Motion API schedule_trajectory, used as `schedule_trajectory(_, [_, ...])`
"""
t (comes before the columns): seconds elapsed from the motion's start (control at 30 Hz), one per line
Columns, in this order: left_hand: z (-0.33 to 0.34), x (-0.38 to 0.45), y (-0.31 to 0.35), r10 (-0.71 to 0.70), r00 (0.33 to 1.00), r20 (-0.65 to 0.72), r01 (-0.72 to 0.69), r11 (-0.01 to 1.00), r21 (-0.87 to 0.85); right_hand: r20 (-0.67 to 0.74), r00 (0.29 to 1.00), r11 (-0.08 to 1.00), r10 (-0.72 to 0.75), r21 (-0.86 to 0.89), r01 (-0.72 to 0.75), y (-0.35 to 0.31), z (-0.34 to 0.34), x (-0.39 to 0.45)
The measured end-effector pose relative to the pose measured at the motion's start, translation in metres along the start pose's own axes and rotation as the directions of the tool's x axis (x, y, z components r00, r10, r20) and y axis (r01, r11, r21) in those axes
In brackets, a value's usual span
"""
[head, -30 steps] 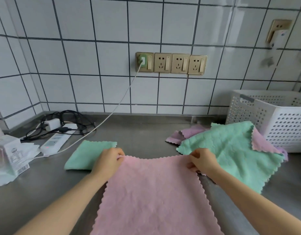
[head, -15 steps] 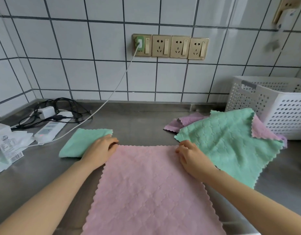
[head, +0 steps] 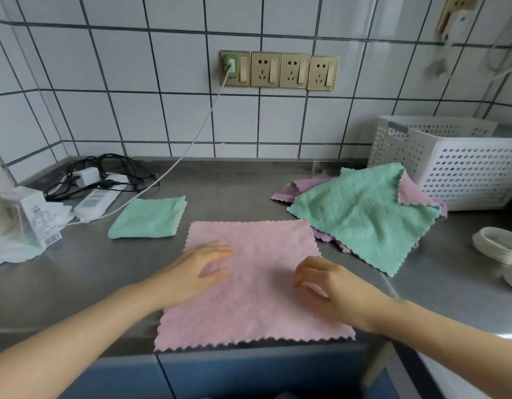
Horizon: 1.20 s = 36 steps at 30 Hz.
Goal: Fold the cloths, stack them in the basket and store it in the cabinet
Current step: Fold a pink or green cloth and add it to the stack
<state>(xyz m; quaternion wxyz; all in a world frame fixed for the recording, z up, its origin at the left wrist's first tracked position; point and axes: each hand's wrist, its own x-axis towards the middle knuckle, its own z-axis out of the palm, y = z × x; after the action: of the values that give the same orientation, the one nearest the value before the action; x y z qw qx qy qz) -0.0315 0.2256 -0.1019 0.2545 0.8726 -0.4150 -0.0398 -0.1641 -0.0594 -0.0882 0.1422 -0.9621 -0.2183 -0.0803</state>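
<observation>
A pink cloth lies spread flat on the steel counter, its near edge at the counter's front. My left hand rests on its left part with fingers stretched out. My right hand hovers over its right side, fingers loosely curled and holding nothing. A folded green cloth lies to the left. An unfolded green cloth lies on purple and pink cloths at the right. Behind them stands the white perforated basket.
Black cables and a white power strip lie at the back left, with a white cord up to the wall sockets. A plastic-wrapped package sits at the left edge. White round objects sit at the right. Blue cabinet fronts lie below.
Both hands let go of the pink cloth's far corners and moved back toward me over its middle. The cloth now lies flat on the counter.
</observation>
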Motion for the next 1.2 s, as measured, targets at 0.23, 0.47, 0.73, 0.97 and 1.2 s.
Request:
schedule_trajectory(0.23, [0.029, -0.049, 0.047, 0.059, 0.972, 0.226, -0.122, 0.954, 0.274, 0.048, 0.998, 0.999, 0.038, 0.013, -0.038, -0.025, 0.012, -0.038])
schedule_trajectory(0.47, [0.029, -0.081, 0.028, 0.239, 0.967, 0.091, -0.255, 0.895, 0.366, 0.062, 0.998, 0.998, 0.034, -0.046, -0.031, -0.027, 0.019, -0.054])
schedule_trajectory(0.73, [0.006, -0.111, 0.006, 0.189, 0.975, -0.117, -0.144, 0.939, 0.313, -0.017, 0.994, 0.994, 0.104, -0.036, -0.104, -0.017, -0.001, -0.055])
schedule_trajectory(0.97, [-0.022, -0.133, 0.022, -0.115, 0.939, -0.325, 0.055, 0.981, -0.188, -0.031, 0.966, 0.949, 0.256, 0.200, -0.245, -0.021, -0.024, -0.069])
schedule_trajectory(1.2, [-0.051, -0.073, 0.014, -0.444, 0.835, -0.325, 0.186, 0.784, -0.593, -0.069, 0.830, 0.573, 0.554, 0.755, -0.320, -0.008, -0.045, -0.012])
